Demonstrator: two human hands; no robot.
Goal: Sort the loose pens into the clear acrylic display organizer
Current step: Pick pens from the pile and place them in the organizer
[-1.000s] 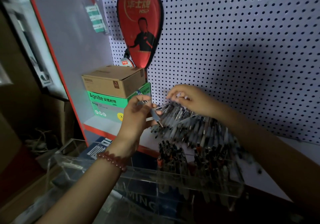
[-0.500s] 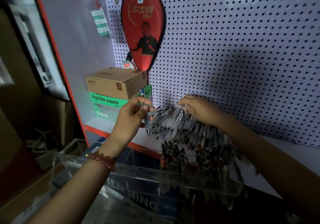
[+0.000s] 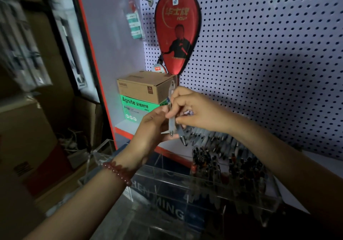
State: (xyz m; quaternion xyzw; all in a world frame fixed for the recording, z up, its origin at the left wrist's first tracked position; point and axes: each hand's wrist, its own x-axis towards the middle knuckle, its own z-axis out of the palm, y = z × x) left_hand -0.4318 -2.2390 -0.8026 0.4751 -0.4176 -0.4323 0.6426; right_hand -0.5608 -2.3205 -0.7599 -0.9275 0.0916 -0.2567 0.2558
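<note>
bracelet: red beads (image 3: 118, 173) on left wrist.
boxes: brown box (image 3: 144, 87) stacked on green box (image 3: 137, 108), both on the shelf (image 3: 128, 126), left of the hands.
left hand (image 3: 154, 126): raised over the organizer's left end, back to camera. Thumb and fingers pinch the lower barrel of pen A.
pen A (image 3: 171, 113): clear barrel, about upright, tip down, held between both hands in front of the boxes.
racket cover: red (image 3: 178, 32), hangs on the pegboard (image 3: 269, 54) above the hands.
pen B (image 3: 181, 135): just right of pen A, tip down and tilted slightly right; upper part hidden under the right hand.
right hand (image 3: 196, 110): fingers curled round both pens, index and thumb on pen A's upper barrel. Touches the left hand.
loose pens (image 3: 219, 141): fanned pile on the shelf against the pegboard, under the right wrist.
organizer (image 3: 167, 184): clear acrylic, in front of and below the shelf. Left compartments look bare, glare makes it hard to tell. Right compartments hold upright dark pens (image 3: 233, 167).
</note>
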